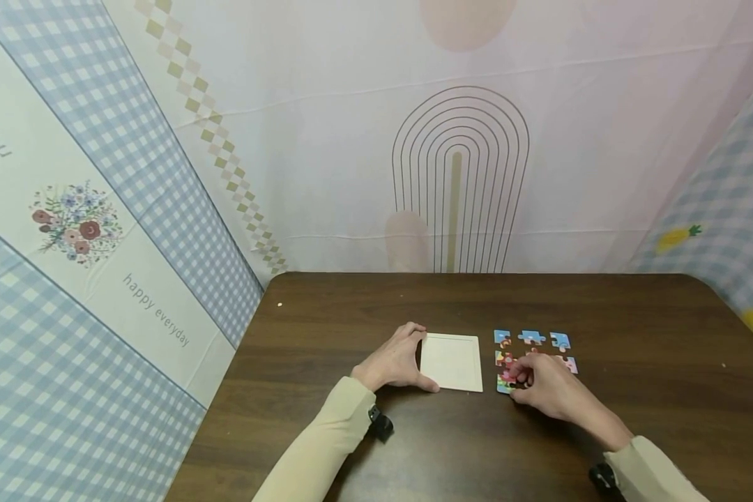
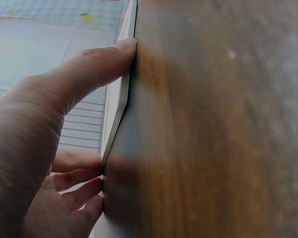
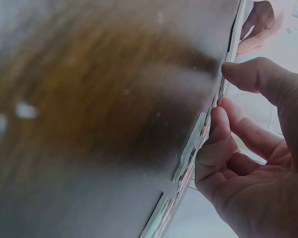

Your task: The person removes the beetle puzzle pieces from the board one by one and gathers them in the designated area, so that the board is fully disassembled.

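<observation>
A pale square puzzle tray with a thin raised border lies flat on the table. My left hand holds it by its left side, thumb on the near edge and fingers at the far left corner. In the left wrist view, the thumb presses against the tray's edge. To the right, colourful jigsaw pieces lie in loose rows. My right hand is over the near rows, its thumb and fingertips around a green and pink jigsaw piece at the near left. The hand covers some neighbouring pieces.
The brown wooden table reaches back to a patterned cloth hanging behind it. A blue checked cloth hangs at the left. A small white speck lies near the far left corner.
</observation>
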Available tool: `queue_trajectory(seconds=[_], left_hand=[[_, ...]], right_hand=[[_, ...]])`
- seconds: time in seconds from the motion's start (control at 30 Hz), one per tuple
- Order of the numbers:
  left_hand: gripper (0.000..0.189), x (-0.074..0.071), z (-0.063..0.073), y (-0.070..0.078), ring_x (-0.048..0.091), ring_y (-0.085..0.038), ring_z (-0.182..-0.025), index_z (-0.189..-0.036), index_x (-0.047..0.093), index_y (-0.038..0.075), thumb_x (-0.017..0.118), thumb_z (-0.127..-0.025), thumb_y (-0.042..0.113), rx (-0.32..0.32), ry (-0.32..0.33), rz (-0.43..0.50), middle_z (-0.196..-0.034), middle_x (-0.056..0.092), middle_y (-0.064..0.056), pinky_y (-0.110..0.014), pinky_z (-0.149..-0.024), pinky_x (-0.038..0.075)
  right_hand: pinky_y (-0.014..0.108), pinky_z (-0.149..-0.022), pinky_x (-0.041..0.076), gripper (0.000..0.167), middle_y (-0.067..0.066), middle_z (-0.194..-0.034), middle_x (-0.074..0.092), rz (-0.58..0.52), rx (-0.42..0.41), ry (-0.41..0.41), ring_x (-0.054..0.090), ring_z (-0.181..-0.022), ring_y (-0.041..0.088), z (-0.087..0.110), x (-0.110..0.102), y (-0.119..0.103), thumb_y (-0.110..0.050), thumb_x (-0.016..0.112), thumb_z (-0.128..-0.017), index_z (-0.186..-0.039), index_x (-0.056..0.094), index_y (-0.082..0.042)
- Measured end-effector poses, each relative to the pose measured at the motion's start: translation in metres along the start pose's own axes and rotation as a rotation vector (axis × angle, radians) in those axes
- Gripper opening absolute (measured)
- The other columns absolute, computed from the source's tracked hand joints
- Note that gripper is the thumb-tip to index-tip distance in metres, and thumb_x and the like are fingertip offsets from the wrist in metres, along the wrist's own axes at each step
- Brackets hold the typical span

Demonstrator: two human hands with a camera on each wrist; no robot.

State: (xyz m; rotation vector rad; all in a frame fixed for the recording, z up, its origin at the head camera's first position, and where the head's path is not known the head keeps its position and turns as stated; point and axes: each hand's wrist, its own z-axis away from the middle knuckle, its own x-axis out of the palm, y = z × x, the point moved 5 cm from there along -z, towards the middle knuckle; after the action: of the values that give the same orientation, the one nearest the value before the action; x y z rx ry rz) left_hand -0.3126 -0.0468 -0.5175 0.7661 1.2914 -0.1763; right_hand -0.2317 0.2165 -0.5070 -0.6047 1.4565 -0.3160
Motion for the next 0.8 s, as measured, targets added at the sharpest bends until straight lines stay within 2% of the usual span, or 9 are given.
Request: queue_trajectory(seconds=[0.2,0.57,0.67,0.8], left_hand=[[0.106,0.001,-0.001,0.001,0.048,-0.023,-0.152,-0.157,0.054,0.002,0.099,-0.074,0.051,0.009,-0.001,0.002,-0.162,0.05,-0.006,-0.033,-0.123,0.047],[0.107,0.003,-0.004,0.001,0.049,-0.022,-0.15,-0.156,0.053,0.002,0.099,-0.074,0.051,0.024,-0.002,-0.004,-0.161,0.051,-0.007,-0.032,-0.123,0.047],[0.107,0.002,-0.004,0.001,0.049,-0.023,-0.15,-0.156,0.053,0.002,0.1,-0.074,0.051,0.026,-0.002,-0.008,-0.161,0.051,-0.008,-0.032,-0.122,0.047],[0.108,-0.001,-0.005,0.001,0.049,-0.024,-0.15,-0.157,0.051,0.001,0.099,-0.075,0.05,0.026,-0.002,-0.013,-0.162,0.049,-0.009,-0.033,-0.122,0.048]], right_hand=[[0.023,-0.069,0.048,0.022,-0.004,-0.086,0.067,0.014,-0.01,0.009,0.056,-0.08,0.008,0.001,0.0,0.001,-0.014,0.092,-0.078,-0.094,0.078,-0.01],[0.025,-0.071,0.049,0.023,-0.001,-0.091,0.07,-0.006,0.038,-0.036,0.059,-0.085,0.012,0.0,-0.001,0.003,-0.015,0.093,-0.082,-0.099,0.079,-0.007],[0.025,-0.068,0.047,0.022,-0.001,-0.09,0.069,-0.019,0.053,-0.009,0.057,-0.081,0.012,0.0,-0.005,0.003,-0.021,0.091,-0.087,-0.101,0.08,-0.008],[0.025,-0.062,0.041,0.019,-0.001,-0.086,0.067,-0.043,0.068,0.082,0.051,-0.073,0.01,0.001,-0.017,0.007,-0.026,0.083,-0.098,-0.103,0.08,-0.008]])
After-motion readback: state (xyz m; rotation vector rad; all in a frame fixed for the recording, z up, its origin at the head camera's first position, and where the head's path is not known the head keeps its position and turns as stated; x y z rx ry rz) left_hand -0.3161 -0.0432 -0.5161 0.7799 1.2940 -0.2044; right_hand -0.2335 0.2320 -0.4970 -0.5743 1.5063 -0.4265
